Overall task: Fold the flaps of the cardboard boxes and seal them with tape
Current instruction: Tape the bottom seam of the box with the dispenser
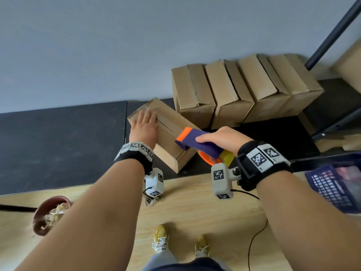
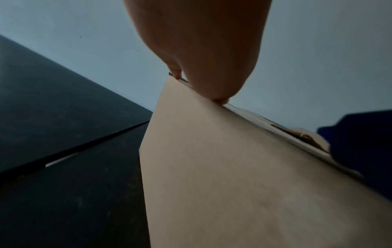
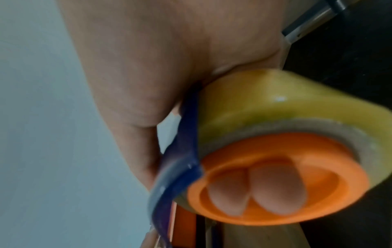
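A brown cardboard box lies at an angle on the black mat, its top flaps folded together along a centre seam. My left hand lies flat on the far end of the top, fingers straight, pressing the flaps down. The left wrist view shows the box's side and the palm on its upper edge. My right hand grips a purple and orange tape dispenser over the box's near right end. In the right wrist view two fingertips curl inside the orange hub of the yellowish tape roll.
Several closed cardboard boxes lean in a row against the grey wall behind. A dark metal rack leg rises at the right. A blue plastic basket sits at the right edge, a reddish bowl on the wooden floor at left.
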A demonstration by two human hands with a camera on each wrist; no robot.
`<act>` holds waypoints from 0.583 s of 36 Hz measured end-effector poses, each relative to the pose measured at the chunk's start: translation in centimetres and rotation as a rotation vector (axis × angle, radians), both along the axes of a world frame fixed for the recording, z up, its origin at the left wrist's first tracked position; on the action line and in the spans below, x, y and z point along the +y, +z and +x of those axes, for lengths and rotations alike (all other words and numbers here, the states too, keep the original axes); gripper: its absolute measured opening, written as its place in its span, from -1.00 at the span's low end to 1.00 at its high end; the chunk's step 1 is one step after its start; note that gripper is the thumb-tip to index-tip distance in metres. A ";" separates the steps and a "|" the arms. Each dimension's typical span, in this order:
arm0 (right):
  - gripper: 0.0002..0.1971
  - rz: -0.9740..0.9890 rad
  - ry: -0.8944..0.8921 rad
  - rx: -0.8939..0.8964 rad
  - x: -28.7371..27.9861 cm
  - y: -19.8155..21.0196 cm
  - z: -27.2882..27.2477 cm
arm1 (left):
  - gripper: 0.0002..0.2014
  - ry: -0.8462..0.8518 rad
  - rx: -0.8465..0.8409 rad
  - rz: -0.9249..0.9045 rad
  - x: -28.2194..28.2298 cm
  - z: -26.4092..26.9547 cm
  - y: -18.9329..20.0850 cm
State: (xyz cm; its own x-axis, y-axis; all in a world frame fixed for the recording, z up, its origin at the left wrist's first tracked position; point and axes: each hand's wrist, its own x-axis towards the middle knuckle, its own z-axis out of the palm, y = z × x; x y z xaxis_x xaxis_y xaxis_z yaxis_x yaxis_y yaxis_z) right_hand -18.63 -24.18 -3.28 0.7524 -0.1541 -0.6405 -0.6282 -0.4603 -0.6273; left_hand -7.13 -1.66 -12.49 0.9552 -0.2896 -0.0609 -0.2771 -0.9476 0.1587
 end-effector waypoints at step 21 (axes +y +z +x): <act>-0.51 0.056 -0.023 -0.034 0.5 -1.3 -1.0 | -0.49 -0.046 0.048 -0.057 -3.2 -4.5 -0.4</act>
State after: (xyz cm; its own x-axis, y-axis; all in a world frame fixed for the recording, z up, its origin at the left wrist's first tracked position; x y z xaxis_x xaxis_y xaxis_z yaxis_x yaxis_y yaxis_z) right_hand -19.63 -23.72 -4.53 0.7703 -0.1363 -0.6230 -0.6165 -0.4091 -0.6728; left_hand -11.65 -4.88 -12.86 0.9373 -0.3369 -0.0886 -0.3104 -0.9232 0.2267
